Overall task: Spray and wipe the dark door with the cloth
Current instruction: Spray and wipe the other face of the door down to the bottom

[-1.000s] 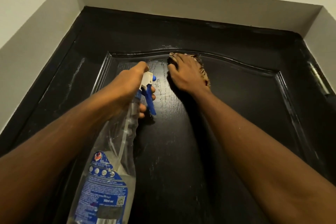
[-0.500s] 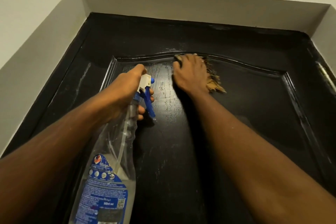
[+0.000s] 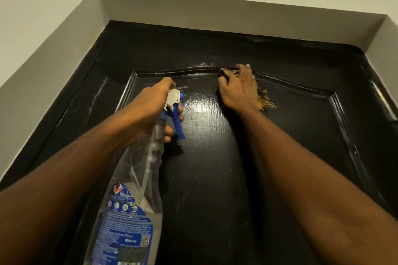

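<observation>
Door: dark, glossy, wood-grained, seen from below and filling most of the view. It sits in a pale recess of a light wall. A raised curved moulding frames the sunken centre panel. Wet sheen and fine streaks show on the panel between the two hands, and a pale smear runs down the left border. A metal hinge shows at the right edge.

Cloth: tan, with a frayed edge. It is pressed against the door at the top of the centre panel, right at the curved moulding. Most of it is hidden under the right hand; only the fringe at the hand's right side and a dark bit near the thumb show.

Right hand: palm toward the door, fingers stretched out over the cloth and pressing it flat, fingertips reaching the moulding.

Spray bottle: clear plastic with a blue label, a white spray head and a blue trigger. It is held tilted, the head near the wet patch and aimed at the panel, the base toward the camera. It looks low on liquid.

Left hand: wrapped round the bottle's neck, fingers curled behind the trigger, just left of the right hand and apart from it.
</observation>
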